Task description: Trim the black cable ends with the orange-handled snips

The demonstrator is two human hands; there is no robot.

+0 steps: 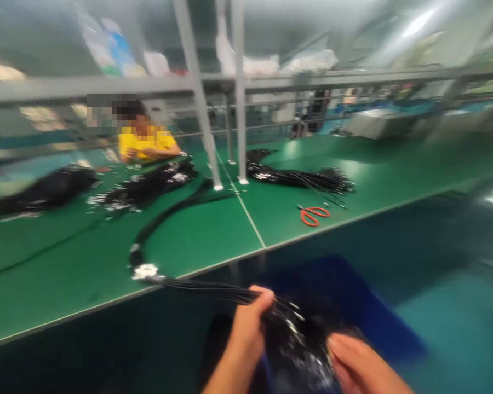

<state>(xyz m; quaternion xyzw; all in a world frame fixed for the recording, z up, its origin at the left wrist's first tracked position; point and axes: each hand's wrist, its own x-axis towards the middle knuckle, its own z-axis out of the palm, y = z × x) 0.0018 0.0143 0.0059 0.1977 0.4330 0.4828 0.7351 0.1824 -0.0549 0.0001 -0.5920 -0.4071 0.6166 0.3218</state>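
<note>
My left hand [254, 314] is closed round a bundle of thin black cables [205, 287]. They run from the table edge, where a white bundle of connectors [145, 271] lies, and their pale tips stick out past my thumb. My right hand [353, 358] is lower and to the right, fingers pressed together beside a dark mass of cables with whitish ends [299, 350]. Whatever sits between those fingers is blurred and hidden. Below both hands is a blue bin [394, 323], partly covered by the cables.
On the green table [271, 213] lie red-handled scissors [314, 215] and several black cable bundles [148, 186]. Metal posts [240, 109] rise from it, carrying a shelf. A person in yellow [148, 145] sits across the table. A grey box [376, 124] stands farther right.
</note>
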